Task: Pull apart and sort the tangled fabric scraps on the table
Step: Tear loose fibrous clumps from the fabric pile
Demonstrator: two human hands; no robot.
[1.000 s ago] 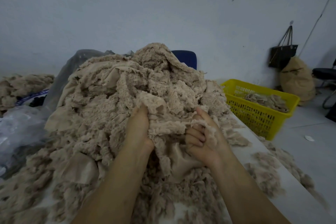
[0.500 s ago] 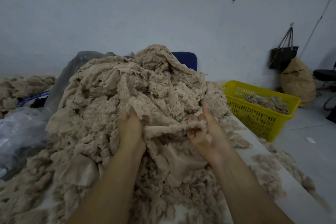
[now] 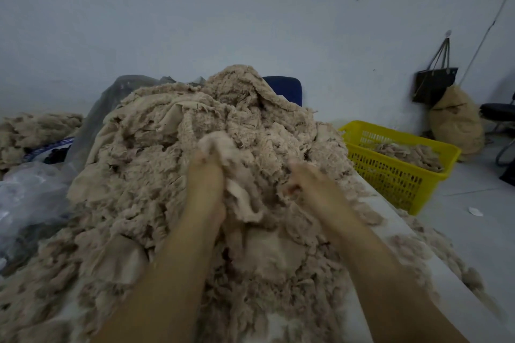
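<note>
A tall heap of tangled beige fabric scraps (image 3: 156, 164) covers the table (image 3: 390, 217) in front of me. My left hand (image 3: 206, 175) grips a fuzzy beige scrap (image 3: 220, 147) and holds it up against the heap's front. My right hand (image 3: 309, 184) is blurred; its fingers are curled into the scraps just right of that piece. A flat cloth piece (image 3: 264, 248) lies below, between my forearms.
A yellow plastic basket (image 3: 390, 175) holding sorted scraps stands on the floor to the right of the table. Clear plastic bags (image 3: 30, 198) lie at left, with a second scrap pile (image 3: 33, 128) behind. A blue chair back (image 3: 287, 89), a hanging black bag (image 3: 434, 83) and a stuffed sack (image 3: 457, 122) stand by the wall.
My left hand has lifted its scrap higher up the heap. My right hand has dropped lower and turned, moving fast enough to blur, and the strip stretched between the hands is gone.
</note>
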